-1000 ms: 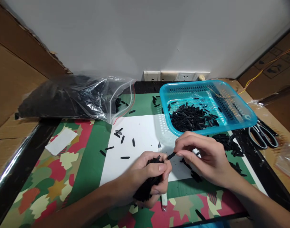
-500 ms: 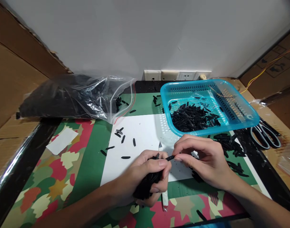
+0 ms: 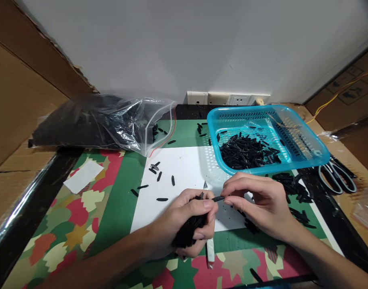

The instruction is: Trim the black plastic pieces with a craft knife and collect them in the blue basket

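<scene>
Since a second ago, the single black strip (image 3: 218, 198) has been brought nearer to level between the hands. Its near end is pinched by the fingertips of the right hand (image 3: 268, 204); its other end is met by the left hand (image 3: 184, 212), closed around a bundle of black strips (image 3: 187, 233), apparently so that the right fingertips are left free for one piece. Seen from the hands, a blue basket (image 3: 292, 164) is set at one o'clock, probably for easy reach, and a bulging zip bag (image 3: 90, 124) at ten. At three, a loose pile (image 3: 292, 186) is backed by scissors (image 3: 334, 176). Towards six, a white-bodied tool (image 3: 210, 253) is partly covered by the left hand and might be knocked.
</scene>
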